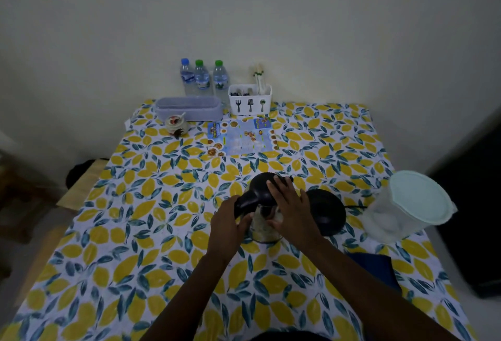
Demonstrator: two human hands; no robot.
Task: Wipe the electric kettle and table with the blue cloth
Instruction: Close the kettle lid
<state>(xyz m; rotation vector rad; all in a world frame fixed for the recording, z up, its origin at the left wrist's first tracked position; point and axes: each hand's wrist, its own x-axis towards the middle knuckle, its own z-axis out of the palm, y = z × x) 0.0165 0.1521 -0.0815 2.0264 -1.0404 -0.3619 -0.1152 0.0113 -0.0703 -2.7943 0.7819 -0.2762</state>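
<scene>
Both hands on the electric kettle [264, 205] in the middle of the lemon-print bench [151, 205].

Head view: the left hand [230, 225] is curled around the kettle's black handle, fingers closed on it. The right hand [291, 209] lies over the kettle's black lid and glass side, fingers spread flat and thumb against the glass. Just right of the right hand sits the round black kettle base [329, 212], its cord running off rightward. The blue cloth [376, 269] lies flat on the bench beneath and right of the right forearm, touched by neither hand. Farther right stands a lidded pale plastic container [406, 205]. Well beyond the hands, by the wall, are three water bottles [203, 77] and a white cutlery holder [249, 99].
</scene>
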